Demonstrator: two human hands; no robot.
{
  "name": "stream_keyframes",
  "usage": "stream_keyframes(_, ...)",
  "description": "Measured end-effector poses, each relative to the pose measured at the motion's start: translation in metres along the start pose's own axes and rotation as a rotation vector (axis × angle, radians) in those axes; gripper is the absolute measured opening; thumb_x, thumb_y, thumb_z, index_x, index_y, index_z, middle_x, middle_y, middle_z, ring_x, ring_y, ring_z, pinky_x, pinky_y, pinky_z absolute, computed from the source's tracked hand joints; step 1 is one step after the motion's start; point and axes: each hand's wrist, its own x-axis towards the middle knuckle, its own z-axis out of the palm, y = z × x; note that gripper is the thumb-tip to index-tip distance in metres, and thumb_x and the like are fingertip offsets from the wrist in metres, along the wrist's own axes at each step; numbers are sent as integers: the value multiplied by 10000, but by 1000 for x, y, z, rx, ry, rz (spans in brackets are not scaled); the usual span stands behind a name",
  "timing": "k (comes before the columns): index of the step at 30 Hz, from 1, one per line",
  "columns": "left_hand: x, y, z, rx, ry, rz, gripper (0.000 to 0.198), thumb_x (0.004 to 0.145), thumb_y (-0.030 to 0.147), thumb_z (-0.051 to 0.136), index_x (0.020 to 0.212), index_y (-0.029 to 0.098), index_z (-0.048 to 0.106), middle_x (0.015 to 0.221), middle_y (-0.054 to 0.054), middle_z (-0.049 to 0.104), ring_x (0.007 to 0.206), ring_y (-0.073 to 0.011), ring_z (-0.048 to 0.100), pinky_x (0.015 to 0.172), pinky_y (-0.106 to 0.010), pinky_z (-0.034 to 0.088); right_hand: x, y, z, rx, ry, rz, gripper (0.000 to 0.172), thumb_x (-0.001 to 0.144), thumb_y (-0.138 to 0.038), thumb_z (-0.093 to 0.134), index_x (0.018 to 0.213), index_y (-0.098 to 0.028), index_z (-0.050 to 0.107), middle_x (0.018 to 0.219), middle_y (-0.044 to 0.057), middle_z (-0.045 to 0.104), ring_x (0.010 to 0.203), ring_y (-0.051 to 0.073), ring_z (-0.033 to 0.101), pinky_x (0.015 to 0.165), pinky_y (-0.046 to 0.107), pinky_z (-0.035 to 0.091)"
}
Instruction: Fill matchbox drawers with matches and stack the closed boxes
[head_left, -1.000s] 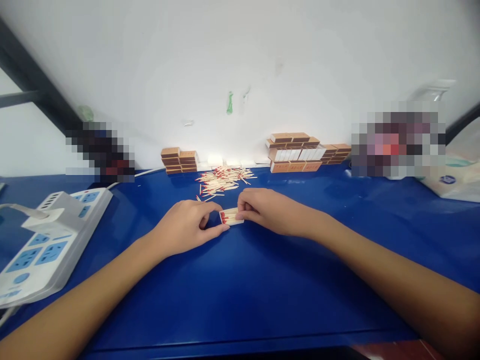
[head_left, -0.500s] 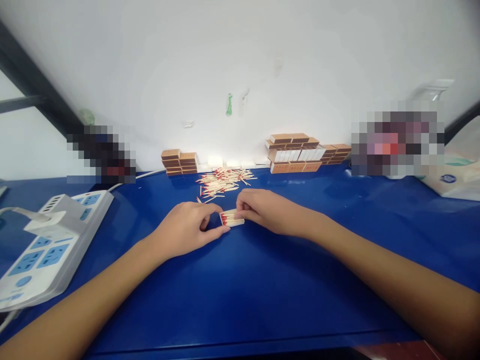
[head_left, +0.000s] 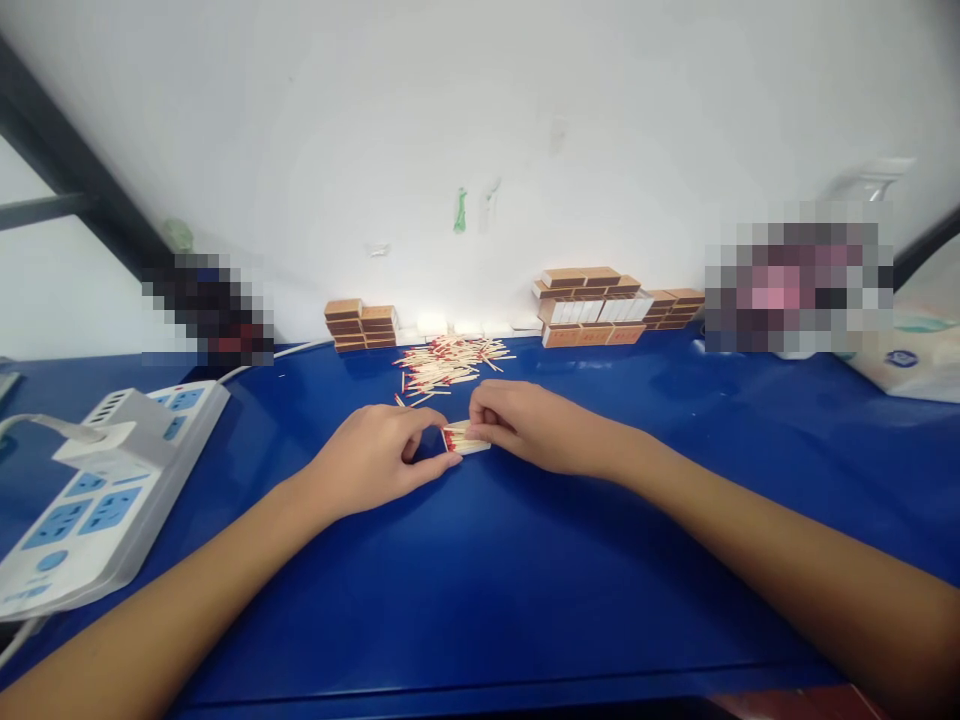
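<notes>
A small white matchbox tray (head_left: 480, 449) lies on the blue table, holding several matches (head_left: 457, 441) with their red heads towards the left. My left hand (head_left: 379, 452) grips the tray's left end between thumb and index finger. Over the tray's right half, my right hand (head_left: 525, 422) has its fingertips pinched together on matches; how many is hidden by the fingers. Just behind the tray spreads a loose pile of red-tipped matches (head_left: 450, 362).
Stacked matchboxes stand along the wall: a small stack (head_left: 360, 325) left of the pile and a larger stack (head_left: 592, 310) to the right. A white power strip (head_left: 169, 450) with a plugged-in adapter lies at the left. A whitish packet (head_left: 911, 355) is at the far right.
My right fingertips have shifted slightly left over the tray. My left hand keeps its hold on the tray's end.
</notes>
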Motion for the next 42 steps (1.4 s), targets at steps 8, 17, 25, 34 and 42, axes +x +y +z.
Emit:
stream_keyframes(8, 1, 2, -1, -7, 7, 18, 312, 946, 495, 655, 1117, 246, 736, 588, 58, 565, 547, -125, 537, 579, -265, 335, 0, 4, -13, -14, -31, -22, 120, 992, -250, 618, 885, -198, 603, 875, 14, 603, 772, 151, 504, 688, 283, 354)
stream_keyframes(17, 0, -2, 0, 15, 28, 32, 335, 951, 513, 646, 1115, 236, 740, 618, 47, 583, 574, -130, 544, 577, -264, 337, -3, -7, -10, -29, -7, -8, 52, 964, -164, 605, 928, -185, 636, 961, 40, 617, 811, 148, 541, 714, 280, 395)
stream_keyframes(25, 0, 0, 1, 13, 17, 13, 334, 946, 514, 654, 1130, 247, 736, 609, 55, 571, 564, -125, 534, 591, -267, 344, 14, 29, -3, -193, 428, 172, 80, 974, -255, 628, 972, -183, 664, 918, 50, 665, 804, 183, 588, 723, 311, 416)
stream_keyframes(34, 1, 1, 0, 16, 11, 0, 347, 945, 526, 651, 1132, 249, 742, 607, 48, 579, 570, -131, 540, 584, -269, 339, 26, 68, 5, -323, 401, 252, 114, 954, -255, 671, 868, -181, 657, 942, 89, 688, 911, 239, 614, 825, 359, 457)
stream_keyframes(42, 1, 2, 0, 9, 22, 12, 343, 944, 513, 657, 1124, 236, 749, 623, 40, 593, 581, -132, 544, 584, -260, 346, 34, 63, 8, -291, 435, 325, 187, 950, -330, 682, 833, -192, 634, 896, 65, 686, 847, 211, 605, 753, 333, 434)
